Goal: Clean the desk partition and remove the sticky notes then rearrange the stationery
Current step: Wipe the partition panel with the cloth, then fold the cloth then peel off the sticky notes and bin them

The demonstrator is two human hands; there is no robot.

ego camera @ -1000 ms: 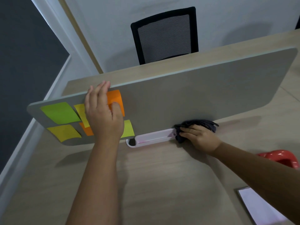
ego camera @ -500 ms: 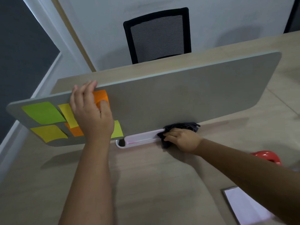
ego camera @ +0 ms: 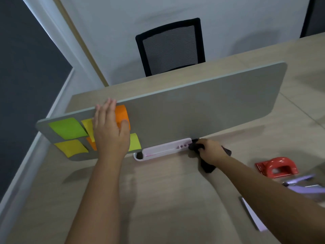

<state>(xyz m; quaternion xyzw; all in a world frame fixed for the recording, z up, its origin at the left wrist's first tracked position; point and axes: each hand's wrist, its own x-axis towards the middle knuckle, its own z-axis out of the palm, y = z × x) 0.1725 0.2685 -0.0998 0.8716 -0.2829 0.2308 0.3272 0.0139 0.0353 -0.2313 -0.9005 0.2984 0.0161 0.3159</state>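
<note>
Grey partition (ego camera: 202, 110) stands upright across the desk (ego camera: 158, 199), long axis running left-near to right-far, rounded corners. Sticky notes (ego camera: 67, 128) in green, yellow and orange cluster at its left end. Desk in front is mostly bare. Left hand (ego camera: 110, 132) lies flat, fingers spread, over the notes. Right hand (ego camera: 210, 151) grips a dark cloth (ego camera: 207, 166) at the white tray's (ego camera: 163, 149) right end.
</note>
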